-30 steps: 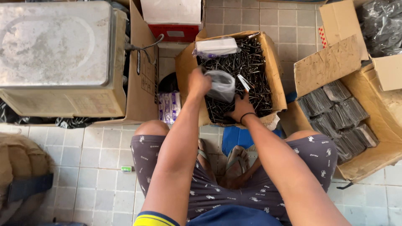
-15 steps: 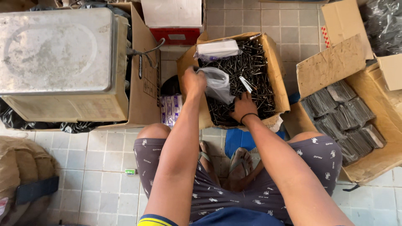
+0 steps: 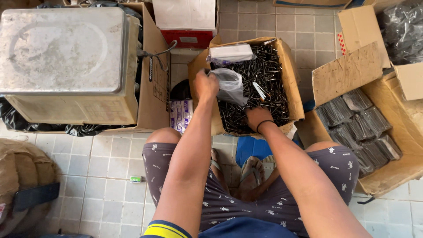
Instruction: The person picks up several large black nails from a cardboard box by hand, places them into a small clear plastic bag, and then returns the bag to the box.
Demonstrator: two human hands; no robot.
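Between the person's bent knees, on the tiled floor (image 3: 110, 176), stands an open cardboard box (image 3: 293, 83) filled with loose dark nails (image 3: 260, 88). Over its near left part the left hand (image 3: 205, 86) is closed on the edge of a small clear plastic bag (image 3: 229, 86), pinching it and holding it up just above the nails. The right hand (image 3: 257, 118) is down in the nails at the near edge of the box, a dark band around the wrist; its fingers are buried among the nails, so I cannot tell how far it is open or whether it grips any. A white packet (image 3: 231, 53) lies across the far left corner of the same box, just beyond the bag. To the right, well apart from the hands, a larger carton (image 3: 396, 167) holds rows of clear packs of nails (image 3: 359, 119). To the left sits a big dull metal tin (image 3: 66, 61) inside another carton, with black plastic under it. A red and white box (image 3: 187, 22) stands beyond the nail box. Just left of the nail box, near the left knee, a purple and white packet (image 3: 180, 113) lies on the floor, and a small green thing (image 3: 135, 179) rests on the tiles beside the left thigh.
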